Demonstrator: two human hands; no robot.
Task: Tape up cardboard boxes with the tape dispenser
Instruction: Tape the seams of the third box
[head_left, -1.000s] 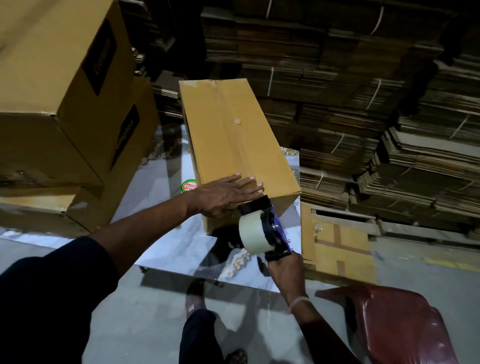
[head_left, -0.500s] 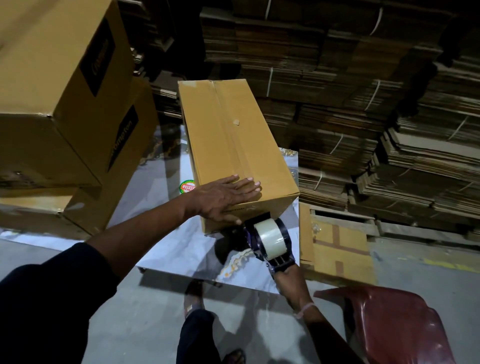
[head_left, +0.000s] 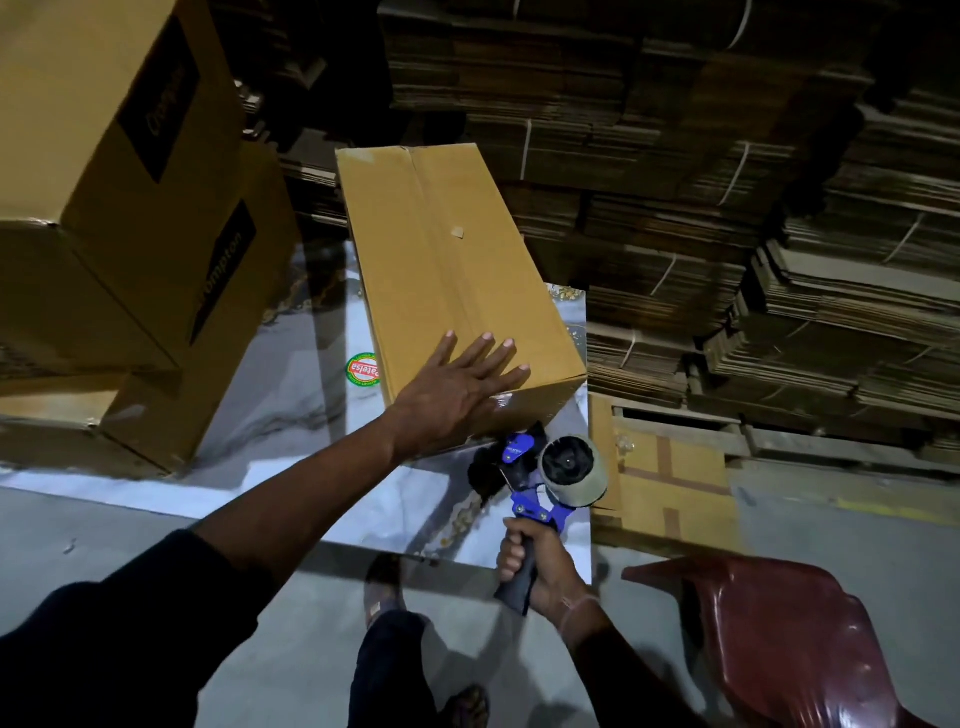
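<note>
A long brown cardboard box (head_left: 441, 249) lies on a glossy marbled table (head_left: 291, 415), its taped seam running along the top. My left hand (head_left: 457, 389) presses flat on the box's near end, fingers spread and straight. My right hand (head_left: 535, 566) grips the dark handle of a blue tape dispenser (head_left: 545, 478) carrying a pale tape roll. The dispenser's head sits just below the box's near lower edge, over the table. Shiny tape shows on the box's near face beside my left hand.
Larger printed cardboard boxes (head_left: 114, 171) are stacked at the left on the table. Bundled flat cardboard sheets (head_left: 727, 208) fill the back and right. A red plastic chair (head_left: 789, 639) stands at the lower right. A round sticker (head_left: 363, 370) lies on the table. My leg and sandalled foot are below.
The dispenser has dropped from the box's near top edge down its end face to below the bottom edge. My left hand has stayed on the box's top.
</note>
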